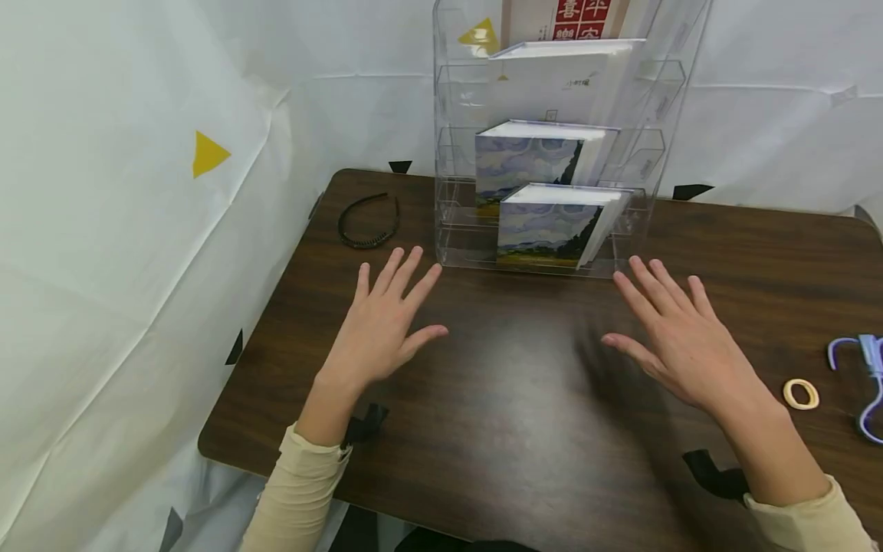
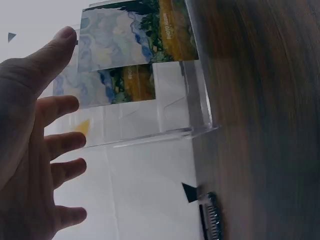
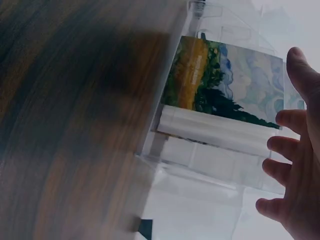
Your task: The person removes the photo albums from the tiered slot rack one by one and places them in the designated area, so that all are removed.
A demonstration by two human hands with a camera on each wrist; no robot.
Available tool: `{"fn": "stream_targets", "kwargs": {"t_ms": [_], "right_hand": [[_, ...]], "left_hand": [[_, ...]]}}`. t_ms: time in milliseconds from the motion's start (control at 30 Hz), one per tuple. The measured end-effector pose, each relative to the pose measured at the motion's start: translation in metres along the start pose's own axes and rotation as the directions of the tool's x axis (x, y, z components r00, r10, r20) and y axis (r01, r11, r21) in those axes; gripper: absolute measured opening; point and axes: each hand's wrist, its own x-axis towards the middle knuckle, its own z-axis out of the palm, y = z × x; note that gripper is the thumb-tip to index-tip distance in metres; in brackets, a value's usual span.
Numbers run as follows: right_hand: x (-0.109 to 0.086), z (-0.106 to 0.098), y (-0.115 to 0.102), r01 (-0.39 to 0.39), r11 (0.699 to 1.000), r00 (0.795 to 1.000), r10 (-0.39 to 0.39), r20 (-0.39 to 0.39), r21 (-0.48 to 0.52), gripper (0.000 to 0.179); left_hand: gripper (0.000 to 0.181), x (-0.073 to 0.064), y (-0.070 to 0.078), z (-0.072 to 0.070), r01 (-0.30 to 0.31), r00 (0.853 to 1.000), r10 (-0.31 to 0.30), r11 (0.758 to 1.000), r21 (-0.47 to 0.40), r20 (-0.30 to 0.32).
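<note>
My left hand [image 1: 382, 326] is held over the left part of the table, fingers spread and nothing in it. Over the right part, my right hand [image 1: 690, 345] is likewise spread and holds nothing. Beyond and between them stands a clear acrylic tiered rack [image 1: 469, 257]. Its lowest tier bears a photo album [image 1: 545, 230] with a painted landscape cover, also seen in the left wrist view, and a similar album [image 1: 524, 161] sits one tier higher. Above these are a pale book [image 1: 538, 88] and one with red character blocks [image 1: 579, 19].
A black headband [image 1: 369, 241] lies left of the rack on the dark wooden table [image 1: 497, 399]. At the right are a cream ring [image 1: 800, 394] and a lilac hooked plastic piece [image 1: 872, 368], cut by the frame edge. White sheeting [image 1: 124, 268] hangs behind and at the left.
</note>
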Motion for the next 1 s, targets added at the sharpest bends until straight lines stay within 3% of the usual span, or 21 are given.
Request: {"fn": "stream_targets", "kwargs": {"t_ms": [133, 200, 267, 333, 433, 533, 633, 700, 767, 867, 1000], "right_hand": [[0.004, 0.003, 0.0, -0.016, 0.997, 0.999, 0.02, -0.04, 0.082, 0.084], [0.007, 0.005, 0.001, -0.061, 0.984, 0.995, 0.073, -0.064, 0.166, 0.083], [0.012, 0.008, 0.004, -0.111, 0.957, 0.985, 0.142, -0.1, 0.269, 0.081], [0.019, 0.011, 0.008, -0.152, 0.914, 0.965, 0.219, -0.143, 0.377, 0.079], [0.033, 0.018, 0.017, -0.182, 0.835, 0.929, 0.319, -0.188, 0.519, 0.078], [0.052, 0.025, 0.026, -0.205, 0.744, 0.887, 0.416, -0.201, 0.636, 0.079], [0.069, 0.031, 0.033, -0.215, 0.672, 0.84, 0.497, -0.217, 0.708, 0.081], [0.077, 0.034, 0.036, -0.219, 0.651, 0.814, 0.532, -0.232, 0.726, 0.082], [0.084, 0.037, 0.037, -0.222, 0.641, 0.802, 0.549, -0.236, 0.735, 0.083], [0.092, 0.04, 0.037, -0.227, 0.644, 0.806, 0.545, -0.23, 0.731, 0.081], [0.104, 0.042, 0.037, -0.224, 0.654, 0.824, 0.523, -0.218, 0.723, 0.077]], "left_hand": [[0.079, 0.004, -0.004, 0.008, 0.04, 0.998, -0.042, 0.997, -0.063, -0.038], [0.077, 0.008, -0.008, 0.014, 0.069, 0.994, -0.08, 0.988, -0.139, -0.075], [0.075, 0.015, -0.012, 0.021, 0.097, 0.984, -0.13, 0.964, -0.248, -0.122], [0.071, 0.026, -0.017, 0.028, 0.119, 0.969, -0.188, 0.924, -0.365, -0.161], [0.067, 0.045, -0.023, 0.038, 0.131, 0.941, -0.273, 0.841, -0.524, -0.202], [0.064, 0.064, -0.03, 0.045, 0.139, 0.914, -0.344, 0.766, -0.627, -0.217], [0.063, 0.084, -0.037, 0.051, 0.144, 0.9, -0.39, 0.688, -0.712, -0.195], [0.063, 0.097, -0.042, 0.053, 0.163, 0.901, -0.408, 0.638, -0.752, -0.151], [0.064, 0.108, -0.045, 0.054, 0.194, 0.905, -0.417, 0.59, -0.783, -0.09], [0.065, 0.121, -0.049, 0.052, 0.257, 0.905, -0.425, 0.556, -0.79, -0.005], [0.063, 0.135, -0.053, 0.048, 0.298, 0.899, -0.435, 0.54, -0.787, 0.042]]}}
